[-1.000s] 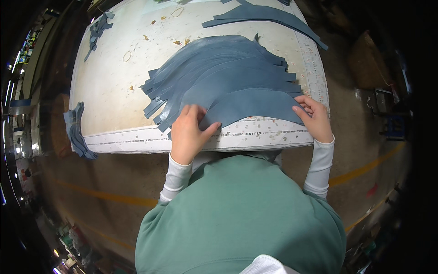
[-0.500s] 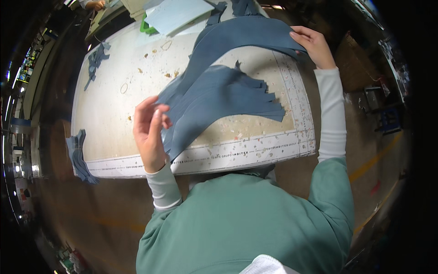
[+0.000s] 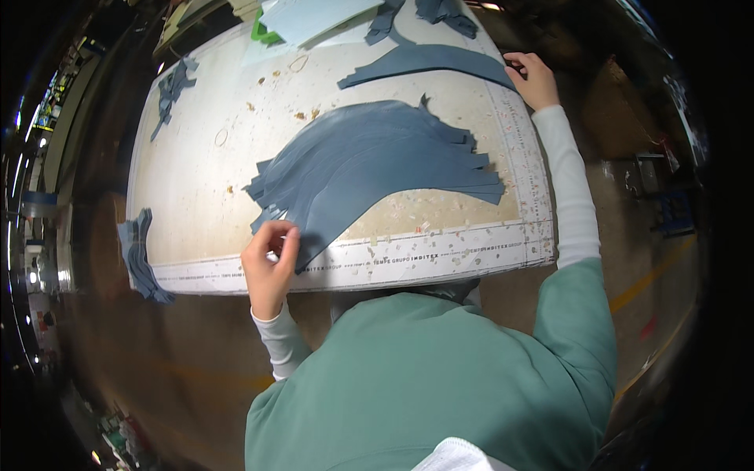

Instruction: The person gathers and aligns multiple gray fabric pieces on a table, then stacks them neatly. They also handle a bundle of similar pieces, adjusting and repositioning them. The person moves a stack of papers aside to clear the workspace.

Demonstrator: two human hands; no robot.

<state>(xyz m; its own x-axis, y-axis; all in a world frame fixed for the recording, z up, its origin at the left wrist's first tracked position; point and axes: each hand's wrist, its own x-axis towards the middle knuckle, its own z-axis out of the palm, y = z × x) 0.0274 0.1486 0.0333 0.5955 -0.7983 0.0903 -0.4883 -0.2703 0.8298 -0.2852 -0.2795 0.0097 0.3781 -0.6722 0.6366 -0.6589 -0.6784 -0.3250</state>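
Note:
Flat, curved blue-grey cut pieces [image 3: 369, 149] lie in an overlapping fan on the table, with staggered ends at left and right. My left hand [image 3: 271, 259] is at the near left end of this fan, thumb and index finger closed at the edge of the nearest piece. Farther back, a separate curved blue-grey piece [image 3: 428, 63] lies across the table's far right part. Its right end is in the closed fingers of my right hand [image 3: 534, 78], by the table's right edge. Whether this is one layer or several, I cannot tell.
The pale work table [image 3: 196, 188] has a printed white border and scattered bits. More blue-grey pieces lie at its left corner [image 3: 139, 255], far left [image 3: 170, 94] and far right [image 3: 448, 16]. Light sheets [image 3: 318, 20] and a green tray [image 3: 265, 31] are at the back.
The long curved piece, earlier stretched from the fan toward my right hand, now lies apart at the back. My left hand, earlier raised with fingers apart, has come down nearer the fan's near end.

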